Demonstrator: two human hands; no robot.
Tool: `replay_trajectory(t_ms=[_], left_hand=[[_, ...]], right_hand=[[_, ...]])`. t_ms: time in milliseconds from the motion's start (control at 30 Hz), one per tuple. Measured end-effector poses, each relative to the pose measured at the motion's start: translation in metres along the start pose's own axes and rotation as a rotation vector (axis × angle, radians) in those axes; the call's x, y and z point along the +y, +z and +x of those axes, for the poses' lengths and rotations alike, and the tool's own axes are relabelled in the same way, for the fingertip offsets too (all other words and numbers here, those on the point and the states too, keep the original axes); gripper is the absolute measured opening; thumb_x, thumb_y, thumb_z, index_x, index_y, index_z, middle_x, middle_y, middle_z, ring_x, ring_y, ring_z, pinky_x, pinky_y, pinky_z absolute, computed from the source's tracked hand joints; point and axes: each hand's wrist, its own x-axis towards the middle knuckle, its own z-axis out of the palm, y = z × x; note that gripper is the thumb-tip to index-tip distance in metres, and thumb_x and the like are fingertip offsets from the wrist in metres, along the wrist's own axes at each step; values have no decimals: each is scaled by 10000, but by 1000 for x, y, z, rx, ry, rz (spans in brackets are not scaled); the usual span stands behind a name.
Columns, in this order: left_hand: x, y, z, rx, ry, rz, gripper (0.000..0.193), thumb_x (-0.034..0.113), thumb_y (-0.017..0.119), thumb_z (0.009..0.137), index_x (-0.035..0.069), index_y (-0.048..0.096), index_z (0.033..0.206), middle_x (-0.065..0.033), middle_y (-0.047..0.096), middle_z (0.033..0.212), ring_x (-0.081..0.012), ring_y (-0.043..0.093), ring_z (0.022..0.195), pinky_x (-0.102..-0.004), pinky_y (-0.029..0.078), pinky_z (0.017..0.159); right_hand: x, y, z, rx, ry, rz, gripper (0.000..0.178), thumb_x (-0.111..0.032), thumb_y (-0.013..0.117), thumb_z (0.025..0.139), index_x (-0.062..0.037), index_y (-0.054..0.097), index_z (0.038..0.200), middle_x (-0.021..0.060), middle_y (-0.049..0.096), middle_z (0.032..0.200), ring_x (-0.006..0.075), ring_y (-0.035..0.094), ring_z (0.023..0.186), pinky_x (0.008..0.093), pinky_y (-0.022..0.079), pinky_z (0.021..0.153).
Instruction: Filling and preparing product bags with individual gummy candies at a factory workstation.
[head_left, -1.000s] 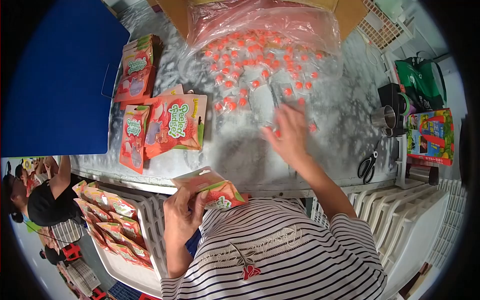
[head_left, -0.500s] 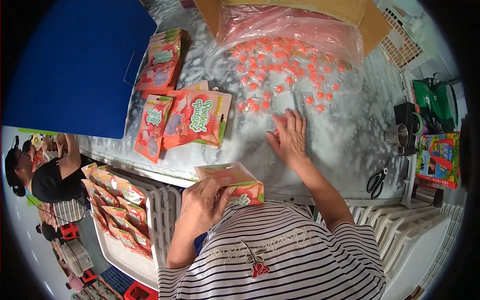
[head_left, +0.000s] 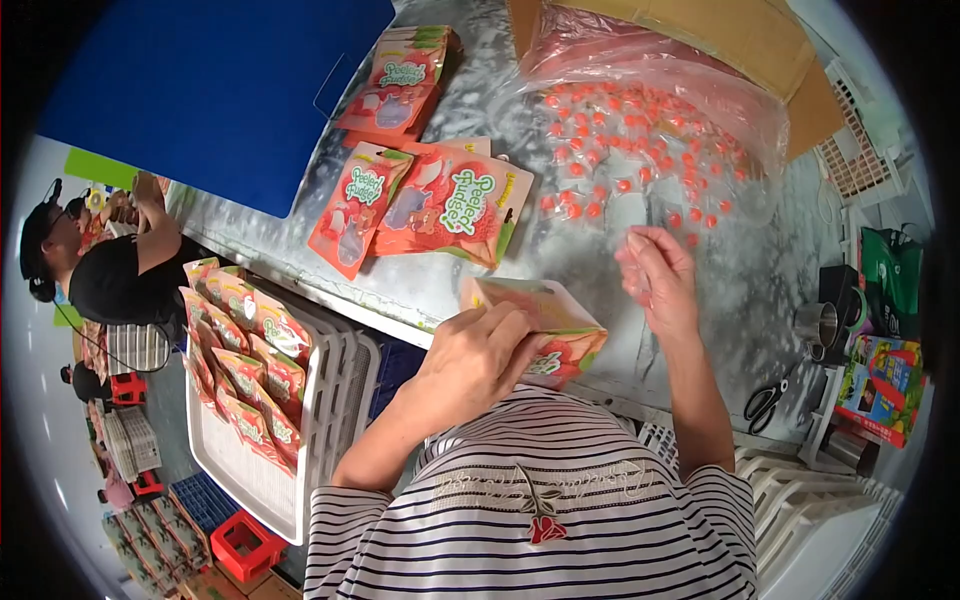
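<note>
pouch (head_left: 568, 345), red and green, is held near the middle of the frame, just in front of a striped shirt (head_left: 440, 545) and close to the near edge of a mottled grey table (head_left: 595, 262). the left hand (head_left: 470, 355) pinches it by the upper left side, thumb to the near face and fingers bent over the top; how wide the mouth gapes is hard to tell. right of centre, the right hand (head_left: 662, 280) is raised with fingertips drawn in to the thumb, pressed around what appears to be clear-wrapped candy (head_left: 637, 278), the count hidden. loose candies (head_left: 624, 185) in clear wrappers lie scattered at upper right, reaching up to a clear plastic bag (head_left: 690, 85) by a cardboard box (head_left: 720, 35). flat pouches (head_left: 440, 205) overlap on the table left of the scatter, and a white tray (head_left: 225, 470) of plump pouches (head_left: 250, 370) sits at lower left. good handling, by the look of it, calls for a firm left pinch at the side, fingers clear of the opening, so the mouth stands wide and the pouch does not twist. the right-hand hold should probably be snug but light, loose wrapper ends tucked in, lest one snag on the rim or drop to the table.
</note>
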Motion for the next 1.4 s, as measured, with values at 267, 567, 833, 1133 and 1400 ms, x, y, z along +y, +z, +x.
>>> replay_trajectory(t_ms=[267, 567, 833, 1133, 1400], left_hand=[[8, 10, 8, -49, 65, -30, 171, 74, 689, 811, 35, 597, 949, -116, 594, 791, -310, 607, 680, -399, 504, 621], [3, 24, 10, 53, 202, -128, 141, 62, 671, 778, -3, 594, 876, -134, 585, 822, -312, 608, 713, -387, 498, 637], [4, 17, 11, 10, 137, -87, 178, 42, 720, 783, 6, 613, 922, -114, 592, 783, -312, 606, 678, -394, 505, 605], [7, 18, 7, 77, 184, -42, 234, -6, 745, 724, -23, 616, 919, -132, 629, 856, -317, 635, 729, -383, 528, 628], [4, 5, -12, 109, 161, -57, 236, 28, 763, 728, -17, 624, 913, -157, 652, 1005, -303, 656, 769, -382, 537, 660]], right_hand=[[-41, 63, -7, -594, -211, -283, 108, -106, 594, 924, -8, 603, 967, 19, 618, 819, 56, 533, 597, 220, 453, 531], [-40, 50, -3, -709, -479, -992, 254, -204, 487, 962, 40, 546, 928, 165, 564, 724, 339, 564, 641, 382, 463, 617], [-55, 50, 0, -574, -96, -749, 293, -249, 458, 984, 16, 579, 1018, 150, 581, 831, 241, 582, 821, 337, 464, 731], [-82, 44, -25, -888, -234, -911, 226, -134, 461, 961, 8, 603, 1066, 179, 632, 843, 321, 621, 784, 386, 487, 738], [-76, 29, -5, -860, -218, -555, 162, -110, 536, 939, 7, 648, 947, 125, 675, 879, 237, 656, 856, 363, 503, 784]])
